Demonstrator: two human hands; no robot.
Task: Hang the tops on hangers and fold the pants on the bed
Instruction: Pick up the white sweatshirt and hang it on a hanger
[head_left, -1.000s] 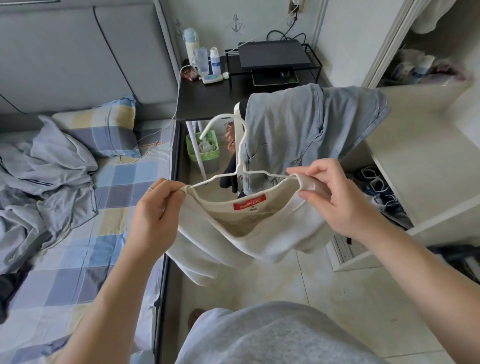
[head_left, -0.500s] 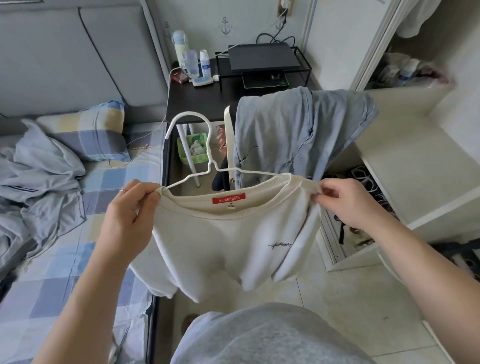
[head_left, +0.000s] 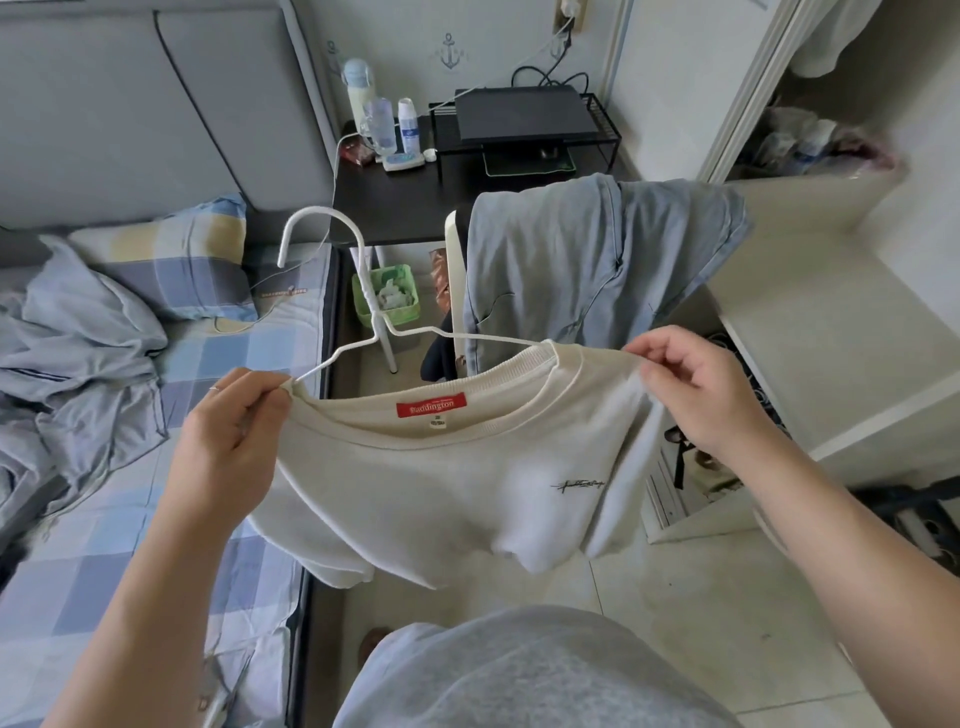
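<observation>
A cream top (head_left: 441, 488) with a red neck label hangs on a white wire hanger (head_left: 363, 322) in front of me, its hook pointing up and left. My left hand (head_left: 228, 431) pinches the top's left shoulder together with the hanger arm. My right hand (head_left: 696, 389) pinches the right shoulder seam, where the hanger's other arm disappears under the cloth. Blue-grey pants (head_left: 597, 260) hang over a chair back behind the top. The bed (head_left: 130, 545) with a plaid sheet lies to the left.
A crumpled grey-blue blanket (head_left: 67, 364) and a plaid pillow (head_left: 171, 260) lie on the bed. A black side table (head_left: 395, 208) carries bottles and a wire rack. A white cabinet (head_left: 831, 322) stands at right, a green bin (head_left: 387, 296) under the table.
The top has settled flat on the hanger and spread out. My right hand has shifted outward along the right shoulder; the hanger hook has swung left.
</observation>
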